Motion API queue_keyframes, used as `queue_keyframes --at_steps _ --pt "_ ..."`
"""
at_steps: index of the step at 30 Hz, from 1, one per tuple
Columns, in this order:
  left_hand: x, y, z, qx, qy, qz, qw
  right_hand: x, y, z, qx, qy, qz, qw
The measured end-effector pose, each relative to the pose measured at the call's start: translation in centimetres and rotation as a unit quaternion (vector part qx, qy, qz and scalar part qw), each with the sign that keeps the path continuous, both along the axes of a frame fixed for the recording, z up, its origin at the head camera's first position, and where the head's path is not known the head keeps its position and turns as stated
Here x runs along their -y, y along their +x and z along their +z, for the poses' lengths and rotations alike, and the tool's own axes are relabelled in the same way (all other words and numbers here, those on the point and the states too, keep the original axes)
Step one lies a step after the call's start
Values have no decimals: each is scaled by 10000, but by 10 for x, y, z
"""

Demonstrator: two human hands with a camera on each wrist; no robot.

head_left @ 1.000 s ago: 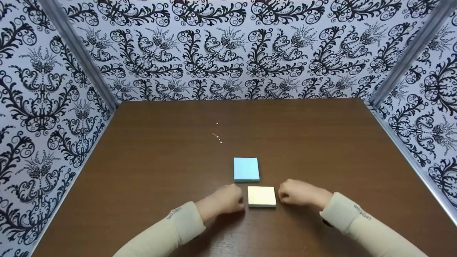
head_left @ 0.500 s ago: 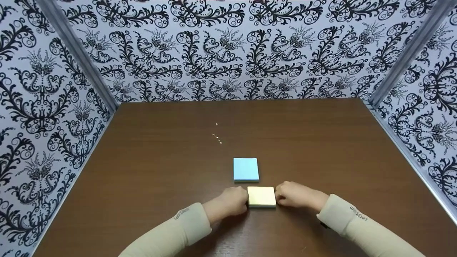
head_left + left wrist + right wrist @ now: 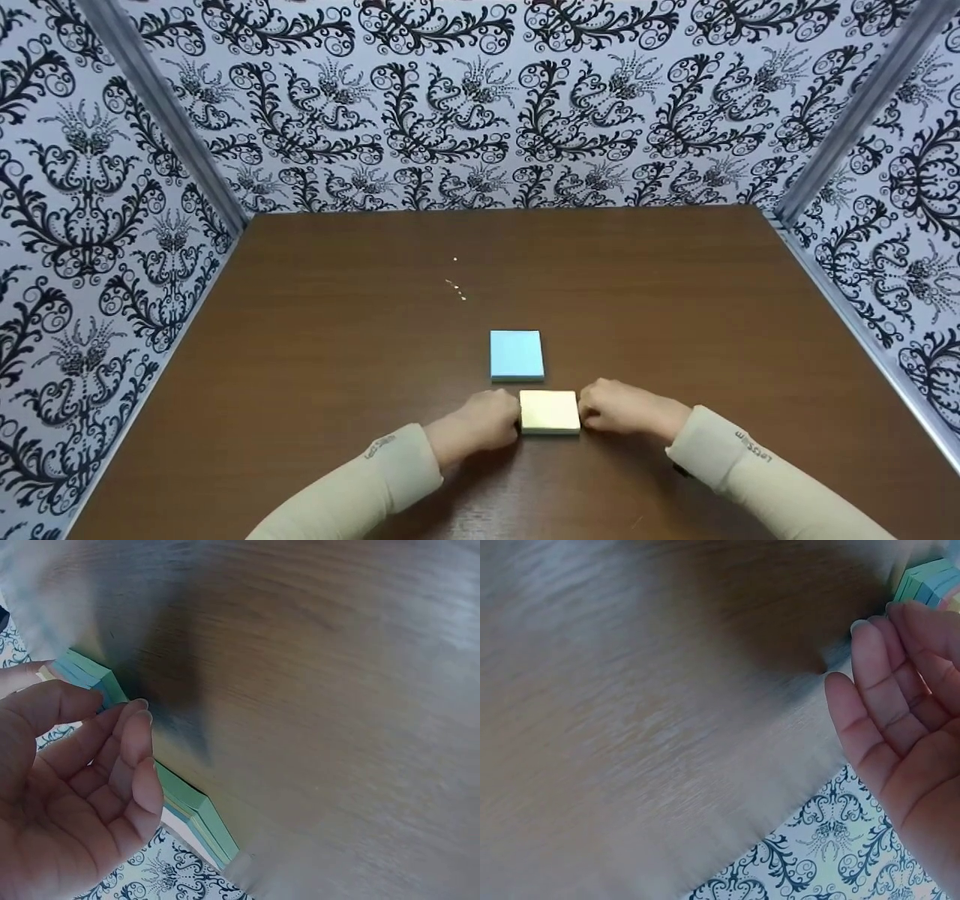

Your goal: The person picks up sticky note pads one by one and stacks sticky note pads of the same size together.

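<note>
A yellow-topped stack of sticky notes (image 3: pixel 550 411) lies flat on the brown table, with blue and green layers along its edge. My left hand (image 3: pixel 484 420) is at its left side, fingers curled in, thumb and fingertips against the stack's edge in the left wrist view. At the right side, my right hand (image 3: pixel 615 406) holds the opposite edge with bent fingers; its fingertips meet the layered stack (image 3: pixel 928 586) in the right wrist view. Just beyond lies a blue-topped stack of sticky notes (image 3: pixel 517 355), touched by neither hand.
The wooden table (image 3: pixel 337 315) is enclosed by patterned walls (image 3: pixel 480 97) at the back and both sides. Small bright specks (image 3: pixel 456 287) show on the table beyond the stacks. Metal strips (image 3: pixel 832 112) run along the corners.
Both hands have moved inward from beside the yellow-topped stack of sticky notes to its edges. Over the last half second they have hardly moved. The stacks stay in place.
</note>
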State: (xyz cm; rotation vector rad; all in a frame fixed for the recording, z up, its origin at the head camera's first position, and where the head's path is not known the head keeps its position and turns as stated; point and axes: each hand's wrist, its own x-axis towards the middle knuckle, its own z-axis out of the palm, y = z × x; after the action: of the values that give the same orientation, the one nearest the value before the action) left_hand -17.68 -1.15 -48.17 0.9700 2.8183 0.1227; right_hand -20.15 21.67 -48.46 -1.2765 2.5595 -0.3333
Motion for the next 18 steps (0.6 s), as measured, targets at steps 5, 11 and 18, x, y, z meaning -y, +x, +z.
queue_keyframes --at_steps 5,11,18 --pt "9 -1 4 -54 130 -11 9999 -3 0 7 27 -23 -153 9999" --pt "19 -4 6 -59 175 366 9992 -10 4 20 164 -141 -835 9963" --pt "9 -2 3 -22 74 377 9993 3 11 17 504 -154 -1054 9930"
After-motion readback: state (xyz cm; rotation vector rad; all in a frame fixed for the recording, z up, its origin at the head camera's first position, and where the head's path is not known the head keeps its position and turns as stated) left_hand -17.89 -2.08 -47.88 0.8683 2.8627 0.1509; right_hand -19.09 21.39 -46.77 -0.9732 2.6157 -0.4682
